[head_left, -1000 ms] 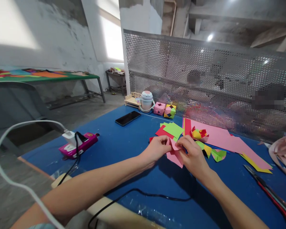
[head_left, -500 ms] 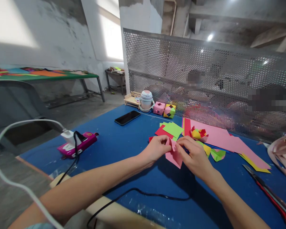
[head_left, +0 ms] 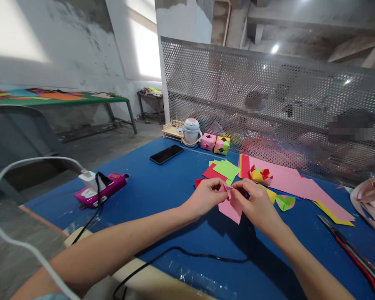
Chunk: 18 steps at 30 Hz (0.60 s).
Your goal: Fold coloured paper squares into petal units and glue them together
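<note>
A folded pink paper piece (head_left: 231, 206) is held just above the blue table (head_left: 162, 187) between both my hands. My left hand (head_left: 206, 195) pinches its upper left edge with thumb and fingers closed. My right hand (head_left: 258, 204) grips its upper right part, fingers curled around the fold. Just behind my hands lie green and red paper squares (head_left: 225, 170), a small crumpled multicoloured paper piece (head_left: 260, 174) and large pink sheets (head_left: 295, 183).
A black phone (head_left: 166, 154), a white jar (head_left: 191, 132) and two paper cubes (head_left: 215, 143) stand at the back. A pink power strip (head_left: 100, 189) with cables lies left. Scissors (head_left: 356, 254) and a pink bag (head_left: 373, 200) are right. People sit behind the perforated screen (head_left: 268, 96).
My hands have shifted only slightly while working the pink paper; the fold between the fingers sits a little higher and tighter than a second ago.
</note>
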Each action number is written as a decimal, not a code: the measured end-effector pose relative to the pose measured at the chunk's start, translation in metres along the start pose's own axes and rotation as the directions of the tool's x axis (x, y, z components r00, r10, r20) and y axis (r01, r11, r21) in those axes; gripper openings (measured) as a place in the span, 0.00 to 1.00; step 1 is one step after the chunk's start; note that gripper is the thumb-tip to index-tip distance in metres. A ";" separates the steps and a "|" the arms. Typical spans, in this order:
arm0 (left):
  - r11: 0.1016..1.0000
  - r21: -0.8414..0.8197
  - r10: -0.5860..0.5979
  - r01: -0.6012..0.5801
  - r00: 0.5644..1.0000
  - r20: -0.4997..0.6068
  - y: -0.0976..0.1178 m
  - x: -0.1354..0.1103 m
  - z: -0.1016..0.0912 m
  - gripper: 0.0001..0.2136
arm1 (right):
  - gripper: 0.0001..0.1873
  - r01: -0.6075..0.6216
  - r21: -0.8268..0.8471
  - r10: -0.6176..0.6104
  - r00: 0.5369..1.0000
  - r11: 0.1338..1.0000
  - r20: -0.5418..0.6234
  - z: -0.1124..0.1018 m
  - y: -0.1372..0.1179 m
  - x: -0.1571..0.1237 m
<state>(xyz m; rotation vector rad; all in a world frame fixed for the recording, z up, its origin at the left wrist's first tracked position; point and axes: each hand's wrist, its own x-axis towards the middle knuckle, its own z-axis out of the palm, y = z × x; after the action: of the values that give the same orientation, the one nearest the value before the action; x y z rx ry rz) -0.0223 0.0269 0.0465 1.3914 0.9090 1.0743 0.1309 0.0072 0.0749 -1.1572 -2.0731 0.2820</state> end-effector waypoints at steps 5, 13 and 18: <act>0.999 -0.032 -0.044 0.044 0.999 -0.010 0.002 -0.001 0.001 0.05 | 0.07 0.036 -0.046 -0.038 0.998 0.998 -0.044 0.003 0.001 -0.001; 0.988 -0.107 -0.105 0.110 0.993 0.049 0.008 -0.002 0.001 0.08 | 0.07 0.068 -0.088 -0.073 0.996 0.994 -0.053 0.003 0.000 -0.002; 0.967 -0.195 -0.132 0.166 0.976 0.176 0.010 0.000 -0.001 0.08 | 0.07 0.119 -0.105 -0.126 0.991 0.987 -0.055 0.004 0.002 -0.002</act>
<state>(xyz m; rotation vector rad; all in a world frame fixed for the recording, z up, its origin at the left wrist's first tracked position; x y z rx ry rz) -0.0237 0.0259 0.0562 1.1966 0.7477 0.9011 0.1300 0.0075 0.0707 -1.0785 -2.1151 0.0819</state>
